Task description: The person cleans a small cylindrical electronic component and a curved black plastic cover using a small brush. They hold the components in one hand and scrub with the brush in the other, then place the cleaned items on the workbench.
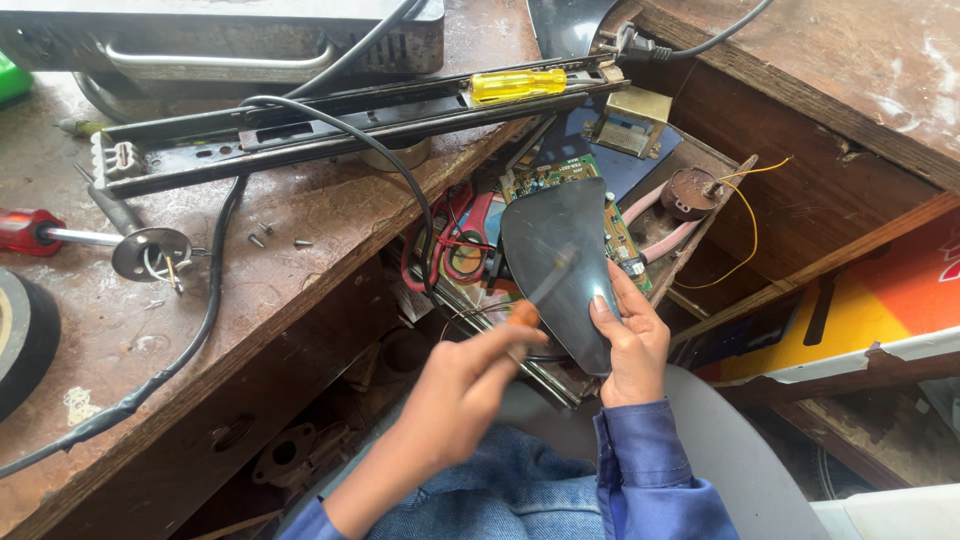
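A scarred wooden counter (330, 215) is seen from above, with an open wooden drawer (790, 200) set into it at the right. Along the far edge of the counter a grey metal appliance (230, 40) is stood, and in front of it a long black drawer slide (330, 125) is laid slantwise, with a yellow-handled screwdriver (518, 84) rested on its right end. A black cable (215, 290) is run from under the slide across the counter to its near left edge. At the left edge a roll of black tape (22, 335) is partly cut off by the frame, and a red-handled screwdriver (35, 232) is laid just above it, its shaft pointed at a small round metal part (150, 252). A few loose screws (275, 240) are scattered nearby.

The drawer is filled with electrical scrap: a green circuit board (545, 178), a small boxed transformer (632, 118), a round brown motor (690, 192) with a yellow wire (745, 235), and a tangle of red wires (450, 250).

Over the drawer, a dark curved plastic cover (560, 270) is held up on edge by the right hand (630, 345), whose fingers are closed around its lower right rim. The left hand (465, 385) is closed around an orange-handled screwdriver (528, 312), and the tip is pressed against the middle of the cover. A blue sleeve (650, 470) is worn on the right arm, above denim-covered knees (500, 490).
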{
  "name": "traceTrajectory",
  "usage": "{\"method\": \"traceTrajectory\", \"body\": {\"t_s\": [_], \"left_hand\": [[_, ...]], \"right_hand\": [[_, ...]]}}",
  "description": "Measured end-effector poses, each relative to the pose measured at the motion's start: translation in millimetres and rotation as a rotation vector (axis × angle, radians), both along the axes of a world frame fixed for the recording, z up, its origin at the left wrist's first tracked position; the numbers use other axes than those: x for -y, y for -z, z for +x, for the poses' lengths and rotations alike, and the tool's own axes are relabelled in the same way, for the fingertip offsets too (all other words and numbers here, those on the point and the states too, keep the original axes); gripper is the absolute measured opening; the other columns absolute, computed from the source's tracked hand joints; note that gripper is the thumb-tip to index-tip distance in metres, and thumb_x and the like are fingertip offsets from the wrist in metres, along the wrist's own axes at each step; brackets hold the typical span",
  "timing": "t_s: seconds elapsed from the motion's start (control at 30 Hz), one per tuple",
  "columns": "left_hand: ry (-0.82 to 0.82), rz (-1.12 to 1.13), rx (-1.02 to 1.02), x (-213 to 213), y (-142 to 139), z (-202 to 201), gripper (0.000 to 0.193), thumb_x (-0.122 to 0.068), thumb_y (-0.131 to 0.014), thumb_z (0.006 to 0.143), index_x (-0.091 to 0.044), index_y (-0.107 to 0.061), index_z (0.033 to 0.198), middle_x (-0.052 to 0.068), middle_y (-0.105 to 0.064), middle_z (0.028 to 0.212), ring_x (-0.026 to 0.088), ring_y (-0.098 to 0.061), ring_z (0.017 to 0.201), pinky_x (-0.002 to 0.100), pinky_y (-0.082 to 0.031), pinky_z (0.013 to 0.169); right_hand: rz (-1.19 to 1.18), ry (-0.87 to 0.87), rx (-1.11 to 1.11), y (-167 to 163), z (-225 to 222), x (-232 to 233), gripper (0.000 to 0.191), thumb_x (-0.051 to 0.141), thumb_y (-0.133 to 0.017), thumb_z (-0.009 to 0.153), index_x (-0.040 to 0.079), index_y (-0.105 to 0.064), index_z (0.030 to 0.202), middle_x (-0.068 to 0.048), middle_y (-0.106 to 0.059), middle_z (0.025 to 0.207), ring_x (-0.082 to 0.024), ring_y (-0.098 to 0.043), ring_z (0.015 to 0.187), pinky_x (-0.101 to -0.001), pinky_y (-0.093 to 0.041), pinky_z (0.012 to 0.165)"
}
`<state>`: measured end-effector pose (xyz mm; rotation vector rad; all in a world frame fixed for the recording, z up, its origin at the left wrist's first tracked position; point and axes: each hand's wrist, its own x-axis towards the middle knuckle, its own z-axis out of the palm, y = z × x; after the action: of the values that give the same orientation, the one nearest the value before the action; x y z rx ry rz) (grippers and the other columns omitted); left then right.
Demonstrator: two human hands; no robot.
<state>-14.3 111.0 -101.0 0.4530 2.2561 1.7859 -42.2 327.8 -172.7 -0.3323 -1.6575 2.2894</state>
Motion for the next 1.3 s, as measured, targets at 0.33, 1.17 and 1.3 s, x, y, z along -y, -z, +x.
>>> {"method": "traceTrajectory", "body": {"t_s": [0.33,1.17,1.3], "left_hand": [[0.195,0.165,0.060,5.1,11.5,-1.1,0.030,-0.012,-0.057,0.098,-0.002,-0.075,0.120,0.006,-0.078,0.093,0.006,-0.064,0.091,0.022,-0.054,0.085],[0.128,0.168,0.326,23.6,4.1,-12.8,0.050,-0.031,-0.043,0.104,-0.024,-0.042,0.153,-0.005,-0.038,0.065,0.007,-0.037,0.057,0.024,-0.035,0.053],[0.028,0.080,0.230,20.9,6.3,-17.2,0.041,-0.024,-0.049,0.101,-0.015,-0.057,0.141,-0.001,-0.054,0.075,0.008,-0.047,0.063,0.026,-0.042,0.059]], "right_hand": [[-0.055,-0.009,-0.017,-1.0,-2.3,-0.8,0.057,-0.007,-0.060,0.088,-0.005,-0.056,0.145,-0.016,-0.066,0.137,-0.019,-0.063,0.121,-0.0303,-0.047,0.106],[0.025,-0.003,-0.028,-2.9,4.2,0.9,0.057,-0.005,-0.062,0.088,-0.005,-0.054,0.144,-0.016,-0.060,0.147,-0.019,-0.058,0.133,-0.0295,-0.042,0.112],[0.024,-0.005,-0.016,-2.1,3.8,0.1,0.057,-0.005,-0.062,0.088,-0.005,-0.055,0.144,-0.017,-0.062,0.145,-0.020,-0.060,0.129,-0.0298,-0.043,0.110]]}}
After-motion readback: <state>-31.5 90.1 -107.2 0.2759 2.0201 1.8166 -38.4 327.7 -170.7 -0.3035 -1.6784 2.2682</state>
